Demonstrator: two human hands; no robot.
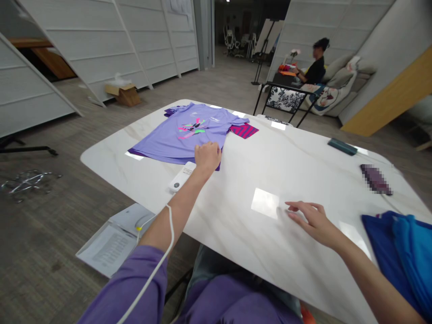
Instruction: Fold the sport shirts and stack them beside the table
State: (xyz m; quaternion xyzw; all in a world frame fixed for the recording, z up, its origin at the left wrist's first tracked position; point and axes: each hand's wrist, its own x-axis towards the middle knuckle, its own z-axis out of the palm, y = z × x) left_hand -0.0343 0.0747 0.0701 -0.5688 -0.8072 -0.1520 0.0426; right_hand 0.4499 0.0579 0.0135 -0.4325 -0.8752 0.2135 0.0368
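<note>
My left hand (207, 156) reaches far out over the white table (236, 211) with its fingers closed on the near edge of a lilac T-shirt (184, 135), which lies spread flat with a colourful print facing up. A white remote (181, 176) lies just beside that wrist. My right hand (312, 222) rests open on the bare tabletop, fingers spread and pointing left, holding nothing. A blue garment (401, 254) lies heaped at the table's right edge, close to my right forearm.
A striped magenta cloth (244, 130) peeks from under the shirt's far side. A dark case (342, 146) and a blurred dark object (375, 179) lie at the right back. Papers (111, 243) lie on the floor at left. A person sits by a sofa (332, 85) beyond.
</note>
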